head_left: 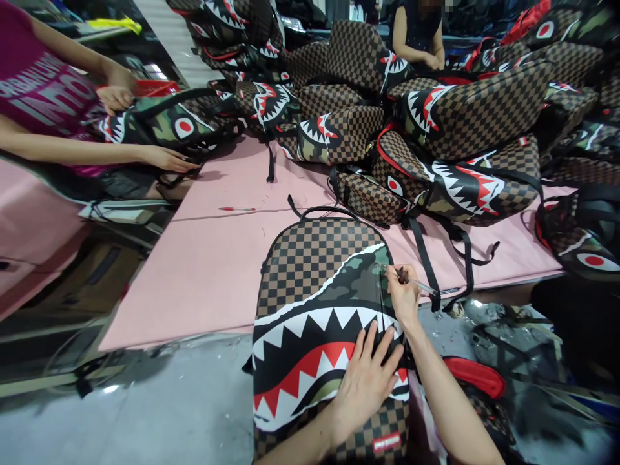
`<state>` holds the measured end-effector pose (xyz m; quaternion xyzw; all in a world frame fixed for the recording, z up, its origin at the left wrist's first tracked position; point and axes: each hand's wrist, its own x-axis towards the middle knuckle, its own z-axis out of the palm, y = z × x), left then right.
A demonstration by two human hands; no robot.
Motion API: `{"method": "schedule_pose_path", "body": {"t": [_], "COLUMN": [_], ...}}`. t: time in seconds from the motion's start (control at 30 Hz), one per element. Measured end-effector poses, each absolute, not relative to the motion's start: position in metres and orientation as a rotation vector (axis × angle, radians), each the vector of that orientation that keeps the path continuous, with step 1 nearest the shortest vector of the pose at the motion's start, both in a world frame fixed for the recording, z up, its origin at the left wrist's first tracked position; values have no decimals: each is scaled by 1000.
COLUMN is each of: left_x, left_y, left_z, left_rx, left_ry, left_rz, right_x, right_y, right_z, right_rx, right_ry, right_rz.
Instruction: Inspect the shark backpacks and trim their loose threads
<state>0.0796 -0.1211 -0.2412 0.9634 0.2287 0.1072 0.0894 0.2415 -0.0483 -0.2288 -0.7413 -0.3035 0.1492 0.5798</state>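
A backpack [310,258] with brown-and-black checks, a camouflage patch and a printed shark mouth lies front side up before me, its top handle resting over the table edge. My left hand [371,371] is spread flat on its lower right front, fingers apart over the printed teeth. My right hand [404,297] pinches a thin, pen-like tool [422,284] with a clear shaft at the backpack's right edge, beside the camouflage patch. The tool's exact kind is unclear, and its tip is hard to make out.
A pink-covered table [203,278] spans ahead, with a red pen [237,208] on it. Piled backpacks [479,116] fill its far and right side, straps hanging. At left a person [48,97] handles a camouflage backpack [159,123]; another person [419,39] stands behind the pile.
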Motion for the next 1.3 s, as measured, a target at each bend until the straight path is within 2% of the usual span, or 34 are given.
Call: {"method": "schedule_pose_path", "body": {"t": [1.3], "left_x": [81], "left_y": [-120], "left_z": [-241], "left_rx": [2886], "left_ry": [688], "left_rz": [310], "right_x": [243], "right_y": [-50], "right_z": [-234], "right_rx": [-1813], "right_ry": [-794], "right_rz": [275]}}
